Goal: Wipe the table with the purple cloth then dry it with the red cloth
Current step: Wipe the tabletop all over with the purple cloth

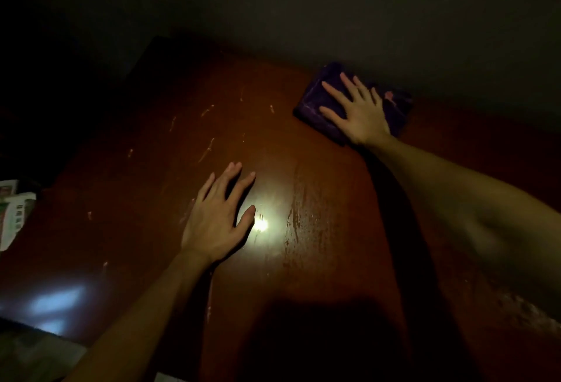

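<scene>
Folded purple cloth (353,102) is pinned at the far right edge of the reddish-brown wooden table (145,169) beneath the flat, spread right hand (359,111). Unwiped surface lies leftward, nearer the empty, splayed left hand (215,217).

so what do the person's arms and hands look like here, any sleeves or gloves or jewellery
Both are bare: the left hand and the right hand wear no gloves, and no rings, watch or bracelets show. The forearms are uncovered as far as the frame reaches, so no sleeve is visible. The light is dim, so fine marks cannot be told.
</scene>
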